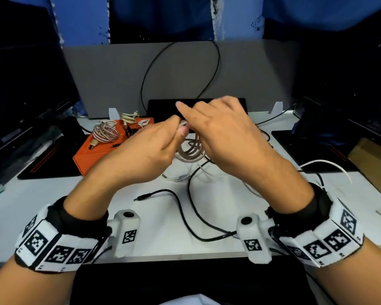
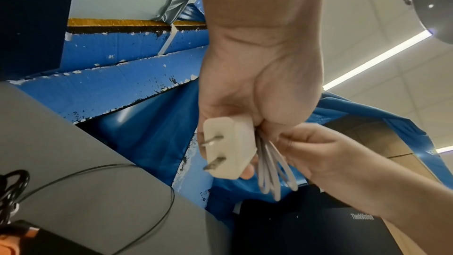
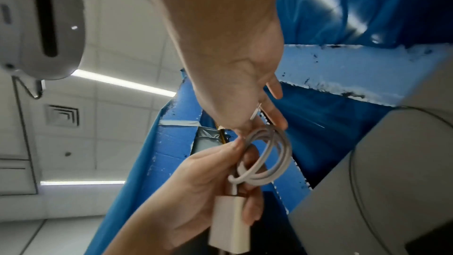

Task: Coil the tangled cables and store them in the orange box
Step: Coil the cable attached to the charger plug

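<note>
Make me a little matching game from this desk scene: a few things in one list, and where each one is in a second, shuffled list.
Things:
1. white charger plug
2. striped coiled cable
3. black cable end
4. orange box

Places:
A. lying loose on the white desk
B. held in the left hand
C. on the desk, left of both hands
D. resting on the orange box

Pairs: 1-B, 2-D, 3-A, 4-C

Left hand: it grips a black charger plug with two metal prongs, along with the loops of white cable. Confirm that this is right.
Not quite: the charger plug in the left hand is white, not black, as the left wrist view shows. The rest holds: it has two metal prongs, and the left hand grips it along with the loops of white cable.
</note>
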Demonstrator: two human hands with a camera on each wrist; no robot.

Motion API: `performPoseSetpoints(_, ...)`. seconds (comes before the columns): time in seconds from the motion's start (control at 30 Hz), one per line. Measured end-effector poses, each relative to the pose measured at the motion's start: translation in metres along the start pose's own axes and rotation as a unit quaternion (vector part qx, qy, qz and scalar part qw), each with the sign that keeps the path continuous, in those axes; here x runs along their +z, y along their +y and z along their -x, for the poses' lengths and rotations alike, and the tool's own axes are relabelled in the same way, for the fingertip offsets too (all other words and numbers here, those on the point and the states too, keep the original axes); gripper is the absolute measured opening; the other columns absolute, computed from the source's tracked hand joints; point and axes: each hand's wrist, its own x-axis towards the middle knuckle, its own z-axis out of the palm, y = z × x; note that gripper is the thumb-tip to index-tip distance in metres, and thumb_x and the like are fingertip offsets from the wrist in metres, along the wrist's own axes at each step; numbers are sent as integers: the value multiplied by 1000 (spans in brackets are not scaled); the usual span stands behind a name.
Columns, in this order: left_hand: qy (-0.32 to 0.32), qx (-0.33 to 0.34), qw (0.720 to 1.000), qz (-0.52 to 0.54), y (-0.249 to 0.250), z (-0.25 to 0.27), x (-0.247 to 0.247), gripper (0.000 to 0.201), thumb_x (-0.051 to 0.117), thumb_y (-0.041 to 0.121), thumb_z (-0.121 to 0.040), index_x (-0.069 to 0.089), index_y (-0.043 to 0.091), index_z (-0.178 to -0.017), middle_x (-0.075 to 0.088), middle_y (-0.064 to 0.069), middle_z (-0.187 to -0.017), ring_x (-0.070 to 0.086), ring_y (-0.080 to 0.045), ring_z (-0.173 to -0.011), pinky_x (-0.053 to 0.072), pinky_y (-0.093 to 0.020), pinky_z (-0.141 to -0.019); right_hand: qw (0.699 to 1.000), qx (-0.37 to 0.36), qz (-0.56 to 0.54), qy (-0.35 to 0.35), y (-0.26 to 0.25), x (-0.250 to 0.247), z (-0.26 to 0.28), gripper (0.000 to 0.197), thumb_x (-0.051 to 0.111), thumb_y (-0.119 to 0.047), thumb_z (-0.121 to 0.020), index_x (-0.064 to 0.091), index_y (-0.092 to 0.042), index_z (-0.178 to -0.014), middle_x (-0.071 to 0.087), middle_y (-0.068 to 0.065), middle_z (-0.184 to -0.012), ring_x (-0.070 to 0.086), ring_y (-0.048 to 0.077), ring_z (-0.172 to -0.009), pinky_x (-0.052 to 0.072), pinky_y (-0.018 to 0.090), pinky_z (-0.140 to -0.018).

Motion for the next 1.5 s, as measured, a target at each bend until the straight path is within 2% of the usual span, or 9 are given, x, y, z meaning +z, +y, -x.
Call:
performPoseSetpoints(0.13,-18,-4,999,27,0,1,-8,38,26,53,-106,47,25,-91,60,2,-74,58,-12,-73,48,-40,-71,992,47,-67,-99,10,-9,-4,20,45,-18,-106,65,-19,-110,64,-4,-95,57,25,-87,37,38,-80)
performPoseSetpoints(0.37,-3,19,988,152,-7,-1,-14,37,34,42,-108,54,19,-88,62,-5,-77,65,-23,-63,53,-46,-65,917,154,-361,-65,14,-8,2,35,40,-32,-111,62,-11,-94,61,2,-71,54,18,-66,47,47,-65)
performPoseSetpoints(0.5,11,30,981,189,-8,-3,-12,41,35,44,-106,52,14,-85,55,-6,-80,59,-27,-69,51,-48,-69,838,168,-502,-132,8,-11,3,43,34,-36,-113,65,-19,-88,52,-24,-59,51,-3,-55,36,11,-53)
performPoseSetpoints(0.67,-4,-28,952,305,-6,-6,-12,39,41,40,-108,56,7,-94,60,-2,-79,62,-24,-65,53,-36,-62,875,184,-438,-94,11,4,2,40,42,-39,-111,57,-12,-85,44,-18,-57,41,3,-53,31,19,-55)
performPoseSetpoints(0.83,-146,-57,936,316,-28,1,-28,36,61,20,-100,59,0,-130,70,-16,-123,68,-29,-117,55,-39,-100,918,192,-341,-63,14,-2,1,40,40,-41,-110,53,-19,-80,48,-10,-63,47,5,-64,33,21,-58)
performPoseSetpoints(0.9,-166,-67,930,321,-34,2,-34,36,63,9,-96,60,2,-131,67,-17,-128,65,-30,-121,54,-35,-102,932,185,-305,-72,15,-6,1,40,38,-42,-111,51,-17,-83,51,-6,-67,50,10,-67,35,27,-60)
performPoseSetpoints(1.13,-27,-94,903,418,-22,2,-41,29,66,17,-87,68,9,-115,72,-9,-100,70,-20,-91,60,-26,-76,973,158,-123,-118,8,-7,0,32,27,-44,-111,37,-19,-95,41,-10,-66,48,30,-68,27,39,-62)
performPoseSetpoints(1.33,94,-47,865,491,6,-6,-14,21,64,13,-94,69,10,-114,73,-2,-101,66,-14,-94,52,-24,-83,956,192,-203,-90,5,-10,-1,37,30,-46,-111,42,-18,-90,53,-2,-68,53,28,-67,30,39,-53)
performPoseSetpoints(1.5,174,-40,899,400,17,-8,-3,16,63,10,-99,69,19,-110,71,3,-92,64,-9,-84,52,-19,-75,927,211,-292,-108,9,-6,-3,42,35,-44,-111,44,-22,-77,52,-6,-69,50,16,-68,38,38,-63)
